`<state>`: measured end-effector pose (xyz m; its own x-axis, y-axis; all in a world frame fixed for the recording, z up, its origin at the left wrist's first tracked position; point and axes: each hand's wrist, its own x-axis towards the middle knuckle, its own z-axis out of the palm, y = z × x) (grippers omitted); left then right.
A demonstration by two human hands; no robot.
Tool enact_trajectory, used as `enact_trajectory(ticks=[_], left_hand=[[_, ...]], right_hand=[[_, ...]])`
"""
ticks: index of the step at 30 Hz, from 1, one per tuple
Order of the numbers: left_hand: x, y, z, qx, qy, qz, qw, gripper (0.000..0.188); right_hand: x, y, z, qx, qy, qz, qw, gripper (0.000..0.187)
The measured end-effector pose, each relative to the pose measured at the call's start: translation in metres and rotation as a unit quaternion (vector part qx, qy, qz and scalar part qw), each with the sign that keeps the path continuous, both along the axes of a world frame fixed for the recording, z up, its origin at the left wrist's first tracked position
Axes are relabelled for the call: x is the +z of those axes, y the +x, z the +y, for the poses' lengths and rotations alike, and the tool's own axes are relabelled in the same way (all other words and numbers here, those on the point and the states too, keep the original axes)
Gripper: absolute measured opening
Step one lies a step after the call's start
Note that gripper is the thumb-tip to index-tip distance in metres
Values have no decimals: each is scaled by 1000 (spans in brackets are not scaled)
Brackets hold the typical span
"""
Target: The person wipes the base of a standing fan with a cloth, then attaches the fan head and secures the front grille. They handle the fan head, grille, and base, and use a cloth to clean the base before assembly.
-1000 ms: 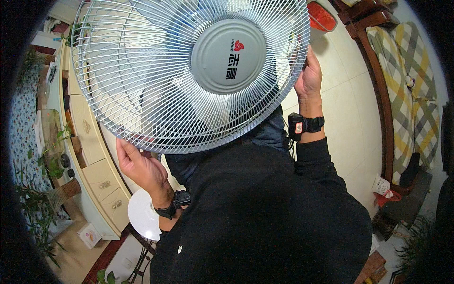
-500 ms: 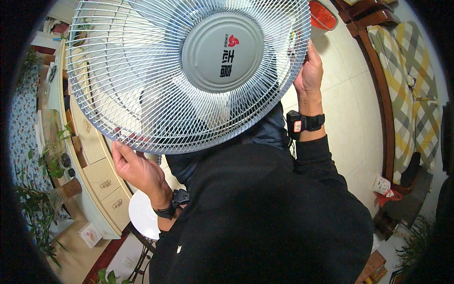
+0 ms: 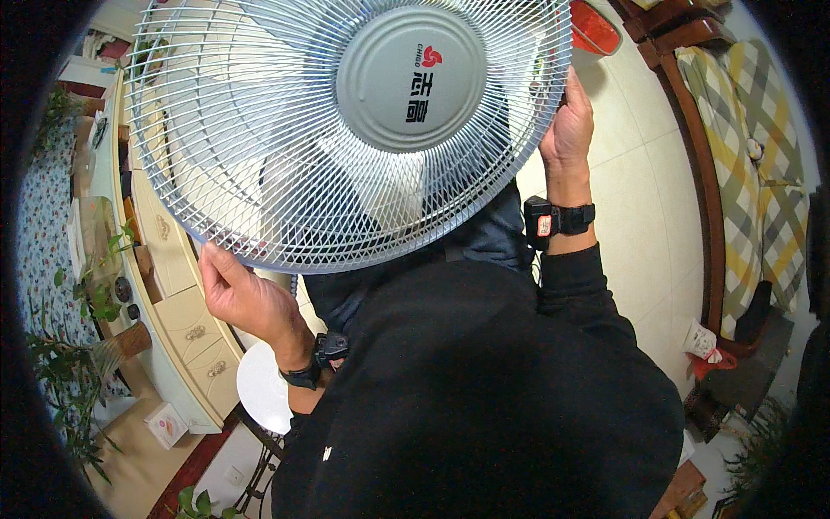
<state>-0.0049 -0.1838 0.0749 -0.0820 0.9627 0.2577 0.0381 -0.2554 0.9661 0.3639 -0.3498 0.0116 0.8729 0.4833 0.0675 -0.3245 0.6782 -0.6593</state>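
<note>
A large electric fan (image 3: 411,80) with a silver wire grille and a round grey centre cap fills the top middle, its top edge cut off by the frame. Pale blades show through the wires. My left hand (image 3: 251,298) grips the lower left part of the grille's rim, thumb along the near side. Over at the right edge of the rim my right hand (image 3: 568,130) is closed too, its fingers partly hidden behind the grille. Both wrists wear black straps with small devices.
A cream cabinet (image 3: 190,324) with drawers runs along the left, potted plants (image 3: 65,398) beside it. A round white stool or table top (image 3: 264,389) is near my left forearm. On the right stands a wooden sofa with checked cushions (image 3: 731,164). A red object (image 3: 595,28) lies beyond my right hand.
The fan has shifted slightly upward in view and a little to the right, its face tilting a bit. Both hands keep their hold on the rim, the left one having risen slightly.
</note>
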Motion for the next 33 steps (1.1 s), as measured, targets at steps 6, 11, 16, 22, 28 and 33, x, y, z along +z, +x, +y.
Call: enact_trajectory(ticks=[6, 11, 16, 22, 28, 33], left_hand=[[4, 2, -1, 20, 14, 20, 1000, 31], [4, 2, -1, 27, 5, 18, 999, 31], [2, 5, -3, 48, 19, 11, 999, 29], [4, 2, -6, 53, 21, 23, 998, 35], [8, -2, -11, 27, 14, 8, 999, 36], [11, -3, -16, 39, -26, 10, 999, 37]], right_hand=[[1, 0, 1, -12, 4, 0, 1000, 37], [-3, 2, 2, -30, -24, -8, 999, 36], [-4, 1, 2, -34, -26, -14, 999, 36], [-3, -3, 3, -54, -35, -29, 998, 36], [-5, -2, 3, -65, -55, -25, 996, 36], [-7, 0, 1, -49, -53, -23, 997, 36]])
